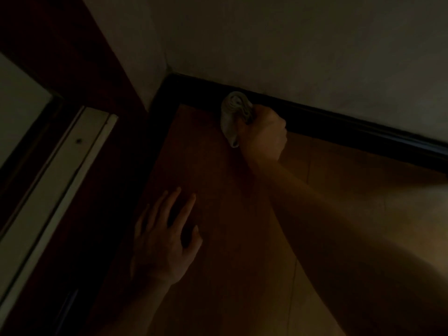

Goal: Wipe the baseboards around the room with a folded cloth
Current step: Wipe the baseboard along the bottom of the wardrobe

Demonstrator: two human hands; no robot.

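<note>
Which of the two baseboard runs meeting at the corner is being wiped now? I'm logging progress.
The long baseboard run heading right from the corner: the right hand presses the cloth against it. The short left run is untouched; the left hand rests flat on the floor.

Cloth (233,112) against baseboard (339,127) near the corner, left hand (162,241) flat on floor (242,238) nearer the camera

In dim light the baseboard (339,122) reads glossy black against a plain off-white wall (291,44), and the floor (218,178) is a warm reddish-brown, plain but for thin darker seam lines. The bunched cloth (234,112) is pale grey-white with no print. At the left, a dark red-brown door frame (80,69) borders a cream strip (55,178) edged in black.
</note>
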